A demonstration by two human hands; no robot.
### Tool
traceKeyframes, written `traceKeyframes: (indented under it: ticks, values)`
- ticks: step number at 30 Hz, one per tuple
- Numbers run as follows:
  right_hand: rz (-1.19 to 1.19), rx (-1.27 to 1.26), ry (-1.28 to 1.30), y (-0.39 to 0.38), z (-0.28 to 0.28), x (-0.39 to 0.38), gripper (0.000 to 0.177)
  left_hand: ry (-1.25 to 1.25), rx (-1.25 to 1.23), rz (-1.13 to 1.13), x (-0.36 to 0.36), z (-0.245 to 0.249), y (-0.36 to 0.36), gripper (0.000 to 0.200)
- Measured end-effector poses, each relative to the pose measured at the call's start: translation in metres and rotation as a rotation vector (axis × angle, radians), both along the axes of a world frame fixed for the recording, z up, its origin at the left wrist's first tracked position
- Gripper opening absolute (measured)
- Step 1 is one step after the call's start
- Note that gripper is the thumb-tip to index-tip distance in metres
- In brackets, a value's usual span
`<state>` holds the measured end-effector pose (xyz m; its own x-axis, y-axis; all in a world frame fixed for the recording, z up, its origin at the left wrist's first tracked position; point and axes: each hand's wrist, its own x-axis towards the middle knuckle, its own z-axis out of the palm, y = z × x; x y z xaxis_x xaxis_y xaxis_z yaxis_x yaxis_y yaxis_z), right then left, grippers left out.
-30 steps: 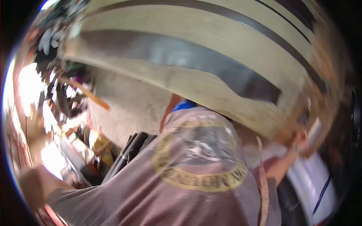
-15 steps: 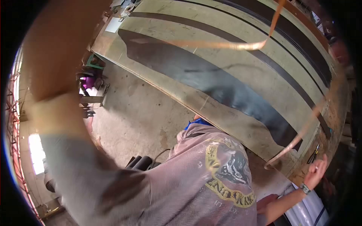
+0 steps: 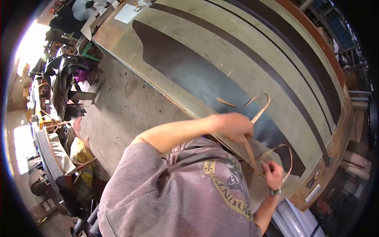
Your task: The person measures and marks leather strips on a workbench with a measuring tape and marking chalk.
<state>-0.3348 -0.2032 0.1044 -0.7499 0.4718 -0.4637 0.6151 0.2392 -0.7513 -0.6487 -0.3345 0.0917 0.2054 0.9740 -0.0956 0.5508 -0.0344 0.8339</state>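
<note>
A thin tan strip, looking like leather (image 3: 249,153), runs between my two hands, with one loose end curling over the table and another loop beside my right hand. My left hand (image 3: 235,125) is closed around it above the table's near edge, slightly blurred. Lower right, my right hand (image 3: 273,173), with a watch on its wrist, has curled fingers and a raised thumb, pinching the strip. Beneath both hands lies a long dark brown leather piece (image 3: 185,71) with a curved outline, flat on the worktable (image 3: 122,49).
Narrower dark strips (image 3: 244,51) lie along the table's far side. Pliers (image 3: 313,179) rest near the right corner, above plastic-wrapped rolls (image 3: 290,219). White paper (image 3: 126,14) lies at the far left corner. Hanging dark material (image 3: 63,83) and clutter stand left, across the concrete floor (image 3: 126,106).
My left arm has come down from its raised position at the left to the table's near edge. My right hand has moved inward and closed. The swinging strip has dropped into loops.
</note>
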Motion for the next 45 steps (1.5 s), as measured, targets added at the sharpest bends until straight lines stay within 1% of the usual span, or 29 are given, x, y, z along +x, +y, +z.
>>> traceKeyframes:
  ticks: [1,2,3,4,5,6,7,8,9,10,11,12,13,14,15,16,17,18,19,22,23,26,31,33,36,38,40,41,45]
  values:
    - [-0.016,0.056,-0.042,0.012,0.004,0.010,0.018,0.012,-0.140,0.036,-0.029,-0.003,-0.008,0.034]
    - [-0.039,0.112,-0.085,0.022,0.009,0.021,0.018,0.040,-0.158,0.091,-0.058,-0.003,-0.020,0.032]
    - [-0.116,0.096,-0.026,0.029,0.013,0.027,0.018,0.005,-0.165,0.137,-0.085,0.007,-0.035,0.027]
    - [-0.198,0.077,0.029,0.031,0.016,0.030,0.017,0.063,-0.136,0.139,-0.099,0.014,-0.043,0.025]
    - [-0.151,0.136,0.089,0.033,0.023,0.020,0.016,-0.057,-0.152,0.152,-0.101,0.028,-0.045,0.026]
    - [-0.193,0.155,0.127,0.025,0.024,-0.001,0.014,-0.187,-0.170,0.158,-0.097,0.041,-0.044,0.027]
    - [-0.238,0.145,0.241,0.010,0.024,-0.028,0.014,-0.252,-0.151,0.137,-0.084,0.049,-0.039,0.027]
    - [-0.198,0.091,0.224,-0.002,0.035,-0.060,0.024,-0.318,-0.123,0.112,-0.067,0.055,-0.029,0.027]
    - [-0.090,0.044,0.333,-0.014,0.034,-0.084,0.030,-0.386,-0.089,0.087,-0.052,0.057,-0.020,0.026]
    - [-0.040,-0.061,0.232,-0.020,0.037,-0.101,0.032,-0.342,-0.045,0.088,-0.041,0.055,-0.014,0.026]
    - [-0.089,-0.174,0.417,-0.036,0.013,-0.108,0.027,-0.294,0.000,0.090,-0.035,0.054,-0.010,0.025]
    - [-0.039,-0.279,0.286,-0.034,0.010,-0.106,0.014,-0.246,0.044,0.096,-0.031,0.052,-0.007,0.024]
    - [0.002,-0.210,0.169,-0.028,0.021,-0.100,0.009,-0.235,0.092,0.059,-0.036,0.045,-0.006,0.024]
    - [0.044,-0.148,0.050,-0.023,0.032,-0.093,0.010,-0.202,0.005,0.054,-0.048,0.042,-0.010,0.026]
    - [-0.010,-0.122,0.082,-0.018,0.030,-0.079,0.010,-0.223,0.055,0.070,-0.062,0.028,-0.018,0.026]
    - [-0.064,-0.100,0.113,-0.012,0.030,-0.059,0.011,-0.180,-0.108,0.084,-0.078,0.031,-0.026,0.027]
    - [-0.007,0.048,0.094,0.001,0.038,-0.044,0.011,-0.170,-0.006,0.051,-0.095,0.017,-0.033,0.031]
    - [0.007,0.132,0.223,0.013,0.038,-0.024,0.012,-0.124,-0.160,0.108,-0.110,0.025,-0.041,0.031]
    - [-0.073,0.162,0.188,0.023,0.042,0.001,0.012,-0.081,-0.173,0.155,-0.127,0.016,-0.051,0.029]
    - [-0.278,0.258,0.100,0.055,0.047,0.090,0.024,-0.168,-0.270,0.304,-0.179,-0.002,-0.078,0.022]
    - [-0.372,0.259,-0.080,0.067,0.046,0.128,0.028,-0.206,-0.336,0.364,-0.192,-0.005,-0.086,0.021]
    - [-0.507,0.236,-0.166,0.072,0.052,0.157,0.033,-0.247,-0.423,0.483,-0.226,-0.012,-0.104,0.020]
    - [-0.455,0.245,-0.191,0.077,0.045,0.154,0.037,-0.238,-0.465,0.639,-0.266,-0.022,-0.125,0.019]
    - [-0.419,0.222,-0.211,0.080,0.039,0.145,0.037,-0.344,-0.401,0.706,-0.278,-0.031,-0.136,0.019]
    - [-0.349,0.095,-0.240,0.085,0.037,0.134,0.031,-0.521,-0.326,0.863,-0.291,-0.034,-0.163,0.020]
    - [-0.309,0.037,-0.234,0.093,0.031,0.135,0.023,-0.619,-0.266,0.980,-0.303,-0.039,-0.187,0.021]
    - [-0.326,-0.083,-0.277,0.090,0.046,0.108,0.019,-0.695,-0.199,1.076,-0.318,-0.055,-0.212,0.022]
    - [-0.316,-0.101,-0.285,0.094,0.042,0.105,0.018,-0.691,-0.206,1.105,-0.326,-0.059,-0.223,0.020]
    - [-0.299,-0.133,-0.295,0.114,0.030,0.097,0.017,-0.406,-0.205,1.359,-0.365,-0.078,-0.251,0.018]
